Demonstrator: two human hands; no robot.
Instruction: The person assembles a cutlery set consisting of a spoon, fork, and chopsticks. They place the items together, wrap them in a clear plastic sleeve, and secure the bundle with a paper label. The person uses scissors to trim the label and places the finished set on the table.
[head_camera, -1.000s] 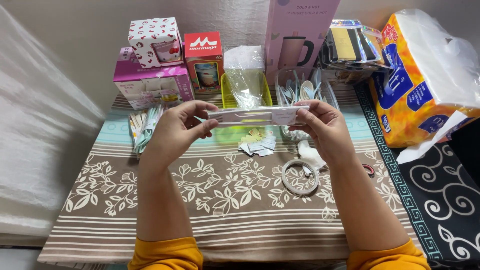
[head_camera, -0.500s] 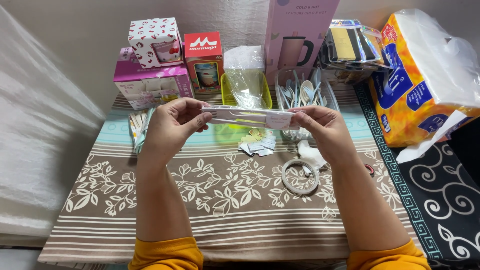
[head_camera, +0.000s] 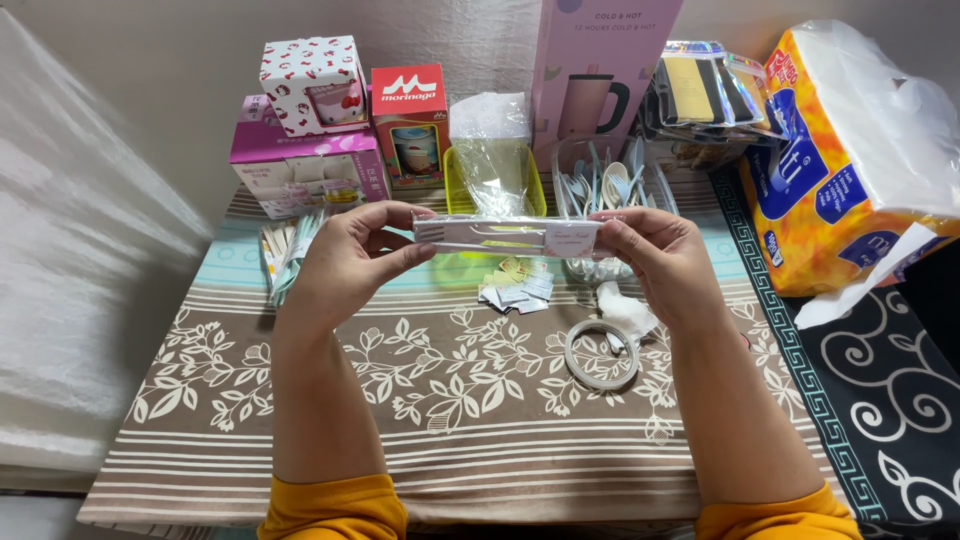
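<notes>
Both my hands hold a long, narrow clear packet of white cutlery (head_camera: 505, 236) level above the table. My left hand (head_camera: 352, 256) pinches its left end and my right hand (head_camera: 655, 256) grips its right end, where a pale label wraps the packet. Beneath the packet lie several small paper labels (head_camera: 515, 289). A roll of clear tape (head_camera: 601, 353) rests on the floral tablecloth (head_camera: 460, 390) close to my right wrist, beside a crumpled white scrap (head_camera: 625, 310).
Along the back stand a white printed box (head_camera: 310, 85), a pink box (head_camera: 300, 165), a red carton (head_camera: 410, 125), a yellow tray with plastic bags (head_camera: 493, 165), a clear container of spoons (head_camera: 612, 185) and a tall pink box (head_camera: 600, 70). An orange tissue pack (head_camera: 850, 160) sits right; finished packets (head_camera: 285, 250) lie left.
The packet and both hands have stayed nearly in place, shifting only slightly; my fingers have adjusted their pinch on the ends.
</notes>
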